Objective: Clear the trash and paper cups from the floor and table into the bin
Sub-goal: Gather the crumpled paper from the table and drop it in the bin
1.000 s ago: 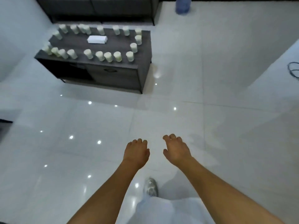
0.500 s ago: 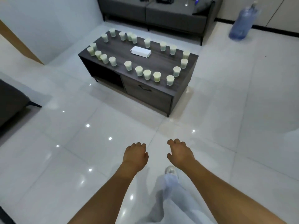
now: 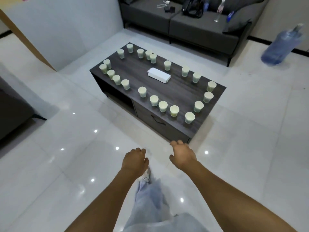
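Observation:
Several white paper cups, such as one [image 3: 190, 117] at the near right corner, stand in a ring on a dark wooden coffee table [image 3: 180, 91]. A white flat box [image 3: 158, 75] lies in the middle of the tabletop. My left hand [image 3: 135, 162] and my right hand [image 3: 183, 155] hang in front of me over the floor, short of the table, fingers loosely curled and holding nothing. No bin is in view.
A grey sofa [image 3: 192, 25] with bottles and a bag stands behind the table. A large blue water jug [image 3: 282, 47] stands on the floor at the far right. A dark seat [image 3: 11, 111] juts in at the left. Glossy white tiles surround the table.
The view has swung and moved closer to the table, which now sits nearer and more central. Both hands stay in front of me, holding nothing.

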Demonstrator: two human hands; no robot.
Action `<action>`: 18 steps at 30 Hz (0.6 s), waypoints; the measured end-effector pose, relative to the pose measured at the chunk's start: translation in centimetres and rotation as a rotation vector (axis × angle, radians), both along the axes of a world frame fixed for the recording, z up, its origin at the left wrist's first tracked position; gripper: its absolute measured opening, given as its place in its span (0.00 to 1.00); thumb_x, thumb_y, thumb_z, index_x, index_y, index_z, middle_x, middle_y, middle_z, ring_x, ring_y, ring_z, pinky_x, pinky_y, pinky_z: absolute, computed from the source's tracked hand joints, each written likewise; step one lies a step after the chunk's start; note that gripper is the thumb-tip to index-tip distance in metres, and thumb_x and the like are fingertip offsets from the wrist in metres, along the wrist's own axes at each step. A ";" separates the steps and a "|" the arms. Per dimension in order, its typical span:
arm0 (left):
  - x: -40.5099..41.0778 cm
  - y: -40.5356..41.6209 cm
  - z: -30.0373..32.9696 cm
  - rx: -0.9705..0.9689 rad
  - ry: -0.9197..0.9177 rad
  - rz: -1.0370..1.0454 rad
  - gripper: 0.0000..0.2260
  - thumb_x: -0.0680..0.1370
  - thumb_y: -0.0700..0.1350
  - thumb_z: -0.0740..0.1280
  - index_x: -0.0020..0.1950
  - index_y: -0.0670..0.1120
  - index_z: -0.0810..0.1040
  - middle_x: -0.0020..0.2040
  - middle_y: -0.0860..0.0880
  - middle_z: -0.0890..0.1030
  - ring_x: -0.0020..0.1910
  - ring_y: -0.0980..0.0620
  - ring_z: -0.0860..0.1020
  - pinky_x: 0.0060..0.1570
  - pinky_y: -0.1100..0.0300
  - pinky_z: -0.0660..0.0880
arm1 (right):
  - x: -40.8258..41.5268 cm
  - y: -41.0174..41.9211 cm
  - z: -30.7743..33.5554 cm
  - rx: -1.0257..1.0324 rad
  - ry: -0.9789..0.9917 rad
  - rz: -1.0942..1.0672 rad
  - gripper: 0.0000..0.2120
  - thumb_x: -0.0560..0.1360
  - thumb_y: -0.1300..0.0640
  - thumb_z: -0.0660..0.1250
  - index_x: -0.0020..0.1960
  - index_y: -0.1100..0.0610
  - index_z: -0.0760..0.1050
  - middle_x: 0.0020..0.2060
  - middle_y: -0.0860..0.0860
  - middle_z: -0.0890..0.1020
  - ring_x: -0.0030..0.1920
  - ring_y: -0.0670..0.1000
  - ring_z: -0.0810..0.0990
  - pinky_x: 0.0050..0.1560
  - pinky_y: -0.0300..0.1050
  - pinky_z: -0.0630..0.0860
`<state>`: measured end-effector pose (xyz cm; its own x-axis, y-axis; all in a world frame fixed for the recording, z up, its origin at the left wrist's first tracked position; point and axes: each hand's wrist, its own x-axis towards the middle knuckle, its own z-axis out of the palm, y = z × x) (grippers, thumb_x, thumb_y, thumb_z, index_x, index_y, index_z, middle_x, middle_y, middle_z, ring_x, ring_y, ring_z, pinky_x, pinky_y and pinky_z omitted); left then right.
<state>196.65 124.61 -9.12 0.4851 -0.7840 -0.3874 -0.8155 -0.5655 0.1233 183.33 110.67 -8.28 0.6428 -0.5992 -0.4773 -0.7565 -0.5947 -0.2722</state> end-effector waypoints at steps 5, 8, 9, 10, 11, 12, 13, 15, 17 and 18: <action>10.3 -6.8 -0.4 -0.024 0.015 0.002 0.17 0.80 0.51 0.56 0.66 0.45 0.71 0.59 0.46 0.76 0.58 0.46 0.74 0.56 0.55 0.71 | 10.0 -6.0 -0.6 0.020 -0.008 -0.023 0.23 0.77 0.55 0.62 0.71 0.54 0.62 0.64 0.55 0.69 0.64 0.58 0.69 0.57 0.51 0.72; 15.7 -10.5 -0.2 -0.036 0.016 -0.012 0.17 0.80 0.50 0.57 0.66 0.45 0.71 0.60 0.47 0.76 0.58 0.47 0.74 0.55 0.56 0.71 | 15.3 -9.1 -0.5 0.041 -0.025 -0.045 0.21 0.77 0.56 0.61 0.70 0.54 0.64 0.65 0.55 0.69 0.65 0.58 0.68 0.60 0.52 0.71; 17.4 -11.8 -0.2 -0.037 0.015 -0.015 0.17 0.80 0.50 0.57 0.67 0.45 0.71 0.60 0.47 0.76 0.58 0.47 0.74 0.55 0.56 0.71 | 16.8 -10.1 -0.4 0.045 -0.032 -0.051 0.21 0.77 0.56 0.61 0.69 0.54 0.64 0.65 0.55 0.69 0.65 0.58 0.68 0.60 0.52 0.71; 19.0 -13.1 -0.1 -0.036 0.017 -0.015 0.17 0.80 0.50 0.57 0.67 0.45 0.71 0.60 0.47 0.76 0.58 0.47 0.74 0.55 0.56 0.71 | 18.1 -11.2 -0.4 0.050 -0.037 -0.058 0.21 0.77 0.57 0.61 0.69 0.54 0.64 0.65 0.55 0.69 0.64 0.58 0.68 0.60 0.52 0.71; 20.3 -14.5 0.0 -0.031 0.022 -0.017 0.17 0.80 0.50 0.57 0.67 0.45 0.70 0.60 0.47 0.76 0.58 0.47 0.73 0.56 0.55 0.71 | 19.3 -12.3 -0.4 0.059 -0.039 -0.066 0.21 0.77 0.57 0.61 0.69 0.54 0.64 0.64 0.55 0.69 0.64 0.58 0.68 0.59 0.52 0.71; 21.5 -15.8 0.1 -0.019 0.026 -0.025 0.17 0.80 0.50 0.57 0.67 0.45 0.70 0.60 0.47 0.76 0.59 0.47 0.73 0.56 0.55 0.71 | 20.2 -13.5 -0.4 0.070 -0.040 -0.078 0.21 0.77 0.57 0.61 0.69 0.54 0.64 0.64 0.55 0.69 0.64 0.58 0.68 0.59 0.52 0.71; 22.7 -17.3 0.1 -0.007 0.030 -0.036 0.17 0.80 0.50 0.57 0.67 0.45 0.70 0.60 0.47 0.76 0.59 0.47 0.73 0.57 0.55 0.71 | 21.1 -14.7 -0.6 0.077 -0.038 -0.093 0.21 0.76 0.57 0.61 0.68 0.54 0.64 0.64 0.54 0.69 0.64 0.58 0.68 0.58 0.53 0.71; 24.6 -20.4 0.0 0.013 0.036 -0.057 0.18 0.80 0.51 0.57 0.67 0.46 0.70 0.61 0.47 0.75 0.60 0.47 0.73 0.58 0.55 0.71 | 22.6 -17.6 -1.1 0.086 -0.023 -0.125 0.20 0.76 0.56 0.62 0.68 0.54 0.64 0.64 0.54 0.70 0.63 0.58 0.69 0.57 0.53 0.71; 26.5 -23.9 -0.4 0.017 0.036 -0.074 0.17 0.80 0.51 0.58 0.67 0.46 0.71 0.62 0.47 0.76 0.59 0.47 0.74 0.59 0.56 0.71 | 24.1 -20.8 -1.6 0.101 -0.012 -0.162 0.21 0.77 0.56 0.62 0.68 0.54 0.64 0.63 0.54 0.70 0.63 0.58 0.69 0.56 0.52 0.71; 27.3 -25.7 -0.7 0.021 0.038 -0.076 0.17 0.80 0.51 0.58 0.66 0.46 0.71 0.61 0.47 0.76 0.59 0.47 0.74 0.59 0.56 0.71 | 24.9 -22.6 -1.9 0.112 -0.010 -0.176 0.20 0.77 0.55 0.62 0.68 0.54 0.64 0.64 0.54 0.70 0.63 0.58 0.69 0.57 0.52 0.71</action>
